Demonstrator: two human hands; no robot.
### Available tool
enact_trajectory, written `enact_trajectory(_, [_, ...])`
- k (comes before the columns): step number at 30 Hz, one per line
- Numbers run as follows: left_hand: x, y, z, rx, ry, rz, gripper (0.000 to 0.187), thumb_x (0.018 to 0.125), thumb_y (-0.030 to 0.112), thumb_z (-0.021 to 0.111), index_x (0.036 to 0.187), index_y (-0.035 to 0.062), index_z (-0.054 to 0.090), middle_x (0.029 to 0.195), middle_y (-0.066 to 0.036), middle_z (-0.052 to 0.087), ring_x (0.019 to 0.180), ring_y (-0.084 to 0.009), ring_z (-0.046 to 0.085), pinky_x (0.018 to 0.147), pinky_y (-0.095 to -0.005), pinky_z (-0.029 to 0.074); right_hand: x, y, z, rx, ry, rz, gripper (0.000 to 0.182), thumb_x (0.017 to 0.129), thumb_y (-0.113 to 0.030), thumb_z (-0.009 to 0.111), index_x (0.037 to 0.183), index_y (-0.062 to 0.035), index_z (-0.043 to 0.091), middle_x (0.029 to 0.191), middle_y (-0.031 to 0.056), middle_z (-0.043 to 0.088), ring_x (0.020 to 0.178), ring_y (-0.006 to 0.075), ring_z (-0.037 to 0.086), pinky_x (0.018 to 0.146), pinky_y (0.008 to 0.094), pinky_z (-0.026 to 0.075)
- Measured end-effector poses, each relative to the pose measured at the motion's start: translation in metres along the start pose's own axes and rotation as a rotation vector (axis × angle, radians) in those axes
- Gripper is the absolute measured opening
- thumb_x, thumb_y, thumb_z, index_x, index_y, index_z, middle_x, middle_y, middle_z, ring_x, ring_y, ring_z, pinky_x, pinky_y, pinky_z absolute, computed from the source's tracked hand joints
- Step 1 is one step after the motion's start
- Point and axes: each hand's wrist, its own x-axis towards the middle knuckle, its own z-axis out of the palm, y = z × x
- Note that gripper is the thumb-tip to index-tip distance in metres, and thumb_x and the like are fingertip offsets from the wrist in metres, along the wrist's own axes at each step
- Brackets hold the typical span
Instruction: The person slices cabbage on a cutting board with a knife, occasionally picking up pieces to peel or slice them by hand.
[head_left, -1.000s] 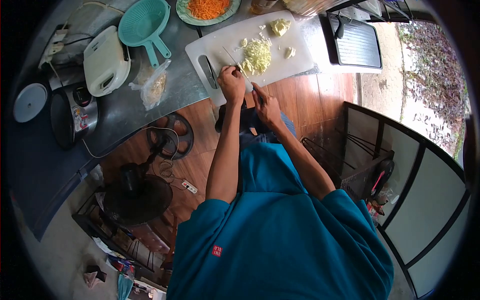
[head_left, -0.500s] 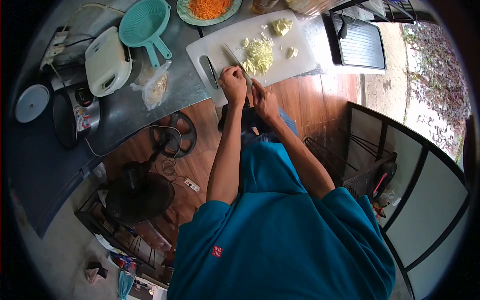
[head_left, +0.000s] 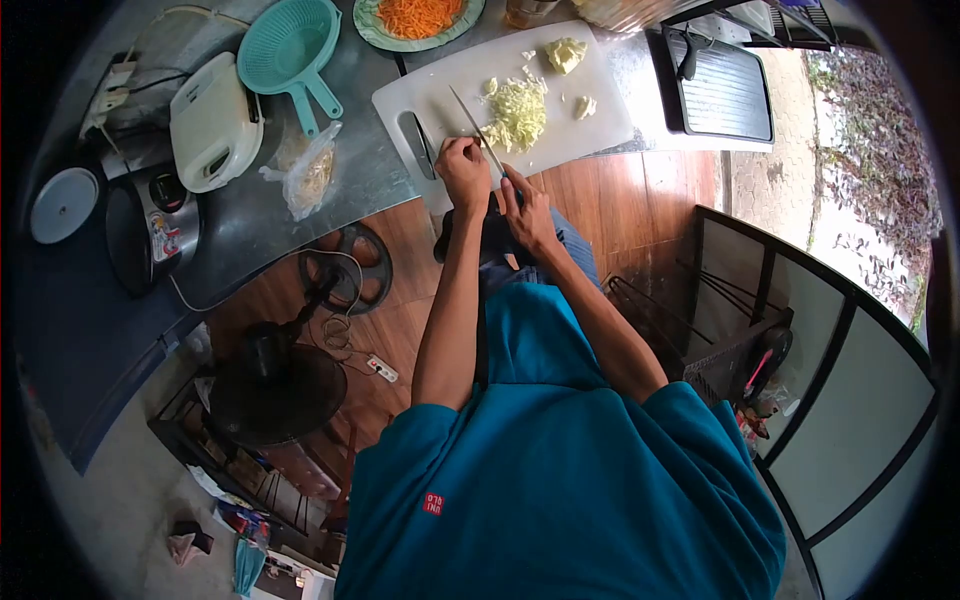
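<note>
Right hand: closed round the knife.
Left hand: curled beside it; I can't tell if gripping.
Pale shreds: beyond both grips.
Cut: slicing, I judge; another stroke needs fingertips clear.

Daylight is being let in from the upper right, the paving is being kinda blown out, and glare is being thrown off the metal countertop. The lower left is being rendered pretty dim, and the black-rimmed edges are being bent fisheye-style.
</note>
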Motion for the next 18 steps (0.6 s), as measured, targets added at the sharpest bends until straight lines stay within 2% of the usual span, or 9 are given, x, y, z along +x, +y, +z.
enact_trajectory(4, [-0.001, 0.002, 0.001, 0.0, 0.023, 0.003, 0.009, 0.077, 0.001, 0.063, 0.083, -0.0032, 0.068, 0.086, -0.017, 0.066, 0.082, -0.0364, 0.064, 0.076, -0.0415, 0.05, 0.005, 0.016, 0.006, 0.0, 0.03, -0.092, 0.038, 0.099, -0.027, 0.049, 0.126, -0.0038, 0.058, 0.101, 0.0326, 0.062, 0.091, 0.0495, 0.061, 0.078, 0.0489, 0.05])
enact_trajectory(9, [0.0, -0.002, 0.007, 0.019, 0.051, 0.033, 0.009, 0.078, 0.0, 0.063, 0.083, -0.0034, 0.068, 0.085, -0.017, 0.066, 0.08, -0.0363, 0.064, 0.074, -0.0414, 0.051, 0.011, 0.022, 0.02, -0.011, 0.097, -0.153, 0.033, 0.097, -0.025, 0.05, 0.125, -0.0082, 0.059, 0.084, 0.0314, 0.063, 0.078, 0.049, 0.062, 0.07, 0.0515, 0.05])
enact_trajectory(12, [-0.004, -0.003, 0.007, 0.022, 0.05, 0.027, 0.008, 0.079, 0.001, 0.064, 0.083, -0.0033, 0.069, 0.084, -0.017, 0.066, 0.079, -0.0359, 0.064, 0.073, -0.041, 0.051, 0.01, 0.02, 0.016, -0.151, 0.064, -0.098, 0.032, 0.097, -0.025, 0.051, 0.124, -0.0096, 0.059, 0.079, 0.0299, 0.063, 0.075, 0.0484, 0.062, 0.066, 0.0531, 0.05])
enact_trajectory(16, [-0.005, -0.001, 0.008, -0.021, 0.093, 0.041, 0.008, 0.081, 0.004, 0.065, 0.084, -0.0027, 0.069, 0.086, -0.016, 0.067, 0.08, -0.0346, 0.065, 0.074, -0.0397, 0.052, 0.01, 0.025, 0.014, -0.078, 0.085, -0.089, 0.033, 0.097, -0.026, 0.051, 0.124, -0.0103, 0.06, 0.077, 0.0296, 0.063, 0.073, 0.0484, 0.062, 0.065, 0.0544, 0.049])
enact_trajectory(18, [-0.006, -0.002, 0.008, -0.039, 0.067, 0.017, 0.009, 0.081, 0.004, 0.065, 0.084, -0.0027, 0.069, 0.087, -0.016, 0.067, 0.081, -0.0343, 0.066, 0.075, -0.0393, 0.052, 0.011, 0.027, 0.014, -0.058, 0.133, -0.163, 0.033, 0.097, -0.027, 0.051, 0.125, -0.0115, 0.06, 0.074, 0.029, 0.062, 0.071, 0.0487, 0.061, 0.064, 0.0553, 0.049])
